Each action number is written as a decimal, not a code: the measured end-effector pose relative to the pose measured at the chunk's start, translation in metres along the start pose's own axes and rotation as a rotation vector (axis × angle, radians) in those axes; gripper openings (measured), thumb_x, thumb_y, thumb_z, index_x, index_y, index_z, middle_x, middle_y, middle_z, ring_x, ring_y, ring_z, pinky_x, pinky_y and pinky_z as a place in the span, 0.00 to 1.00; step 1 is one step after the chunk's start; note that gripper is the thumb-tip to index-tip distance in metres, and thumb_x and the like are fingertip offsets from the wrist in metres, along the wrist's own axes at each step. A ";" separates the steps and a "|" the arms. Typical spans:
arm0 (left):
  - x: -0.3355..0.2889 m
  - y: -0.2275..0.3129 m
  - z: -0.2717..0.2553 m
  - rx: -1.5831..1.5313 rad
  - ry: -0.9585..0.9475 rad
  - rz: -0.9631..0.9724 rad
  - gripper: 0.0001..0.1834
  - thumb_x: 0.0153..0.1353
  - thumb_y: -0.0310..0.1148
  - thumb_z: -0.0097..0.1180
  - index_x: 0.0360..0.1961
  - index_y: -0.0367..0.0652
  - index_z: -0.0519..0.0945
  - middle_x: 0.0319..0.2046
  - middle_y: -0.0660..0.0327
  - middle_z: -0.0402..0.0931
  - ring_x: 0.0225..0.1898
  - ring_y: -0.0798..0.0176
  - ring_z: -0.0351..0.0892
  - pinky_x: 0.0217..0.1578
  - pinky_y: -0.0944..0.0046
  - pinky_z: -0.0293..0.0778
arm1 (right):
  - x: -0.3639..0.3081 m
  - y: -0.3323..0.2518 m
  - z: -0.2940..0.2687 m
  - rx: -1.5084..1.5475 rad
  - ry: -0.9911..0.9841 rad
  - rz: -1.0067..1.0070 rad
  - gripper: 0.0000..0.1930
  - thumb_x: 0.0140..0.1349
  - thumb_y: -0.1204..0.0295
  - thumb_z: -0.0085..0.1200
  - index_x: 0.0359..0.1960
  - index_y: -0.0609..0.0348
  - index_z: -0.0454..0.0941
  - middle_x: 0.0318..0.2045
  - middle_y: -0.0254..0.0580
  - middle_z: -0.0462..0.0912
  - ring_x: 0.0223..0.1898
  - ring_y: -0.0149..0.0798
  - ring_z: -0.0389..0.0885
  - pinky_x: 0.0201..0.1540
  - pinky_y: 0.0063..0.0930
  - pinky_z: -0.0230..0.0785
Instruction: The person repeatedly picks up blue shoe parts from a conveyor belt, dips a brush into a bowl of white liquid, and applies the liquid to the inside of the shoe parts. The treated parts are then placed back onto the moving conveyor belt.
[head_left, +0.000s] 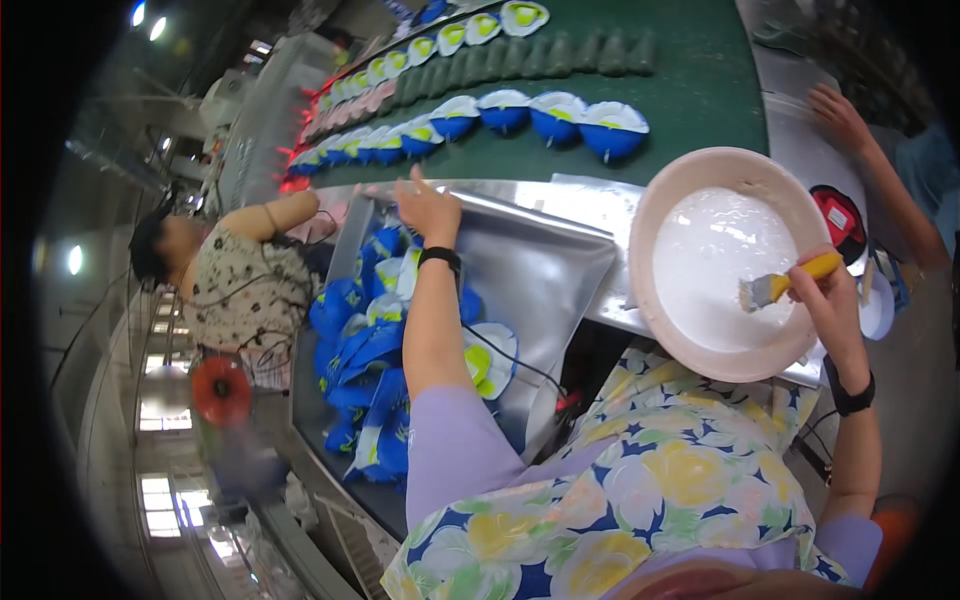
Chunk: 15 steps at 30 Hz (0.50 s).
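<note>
In my right hand (pixel 828 298) is a paintbrush (pixel 785 284) with a yellow handle, its fingers closed round it. The brush's pale bristles hang over white liquid (pixel 715 255) in a large pinkish-beige basin (pixel 648 220). My left hand (pixel 430 208) reaches over the far edge of a metal tray (pixel 545 290); its fingers are apart and nothing shows in them. Beneath my left forearm lies a heap of blue, white and yellow-green fabric pieces (pixel 365 350). Beyond that hand, a row of cupped blue and white pieces (pixel 503 112) sits on a green work surface (pixel 700 90).
Farther back are a row of dark, blurred pieces (pixel 520 62) and another row of white and yellow-green pieces (pixel 452 38). One person (pixel 250 260) works at the left; another person's hand (pixel 840 118) is at the right. A red and black object (pixel 838 222) lies beside the basin.
</note>
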<state>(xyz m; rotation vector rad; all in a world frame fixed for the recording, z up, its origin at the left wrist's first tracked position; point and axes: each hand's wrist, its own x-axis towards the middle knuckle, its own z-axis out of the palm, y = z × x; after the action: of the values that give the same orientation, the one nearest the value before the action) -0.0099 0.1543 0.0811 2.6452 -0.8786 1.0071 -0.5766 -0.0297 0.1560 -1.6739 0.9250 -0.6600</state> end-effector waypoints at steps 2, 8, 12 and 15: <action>-0.038 -0.068 0.013 -0.111 -0.414 -0.405 0.50 0.46 0.43 0.74 0.68 0.38 0.63 0.62 0.40 0.67 0.60 0.41 0.70 0.61 0.47 0.65 | 0.001 0.003 0.004 0.002 -0.051 -0.004 0.08 0.65 0.72 0.58 0.39 0.62 0.73 0.30 0.34 0.78 0.30 0.26 0.80 0.34 0.18 0.72; -0.074 -0.156 0.045 -0.178 -0.608 -0.311 0.38 0.50 0.44 0.65 0.51 0.21 0.69 0.47 0.32 0.77 0.52 0.33 0.77 0.54 0.48 0.73 | -0.001 -0.029 0.021 -0.052 -0.173 -0.123 0.10 0.63 0.70 0.60 0.37 0.64 0.75 0.27 0.37 0.80 0.27 0.26 0.78 0.32 0.21 0.71; -0.065 -0.088 0.014 -0.092 -0.900 -0.101 0.45 0.50 0.50 0.68 0.55 0.20 0.67 0.47 0.34 0.78 0.50 0.35 0.80 0.52 0.49 0.75 | -0.005 -0.023 0.021 -0.109 -0.160 -0.188 0.11 0.62 0.67 0.61 0.35 0.63 0.76 0.24 0.37 0.80 0.25 0.27 0.77 0.30 0.22 0.70; -0.081 -0.069 -0.015 -0.335 -0.789 0.007 0.51 0.46 0.50 0.74 0.64 0.28 0.64 0.45 0.38 0.81 0.47 0.42 0.82 0.51 0.52 0.77 | -0.005 -0.016 0.017 -0.132 -0.161 -0.192 0.12 0.63 0.66 0.61 0.35 0.63 0.76 0.24 0.39 0.80 0.24 0.29 0.77 0.30 0.23 0.69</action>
<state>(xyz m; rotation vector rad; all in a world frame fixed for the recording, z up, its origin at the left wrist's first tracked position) -0.0261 0.2532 0.0420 2.7103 -1.0584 -0.2347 -0.5620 -0.0142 0.1669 -1.9206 0.7115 -0.5915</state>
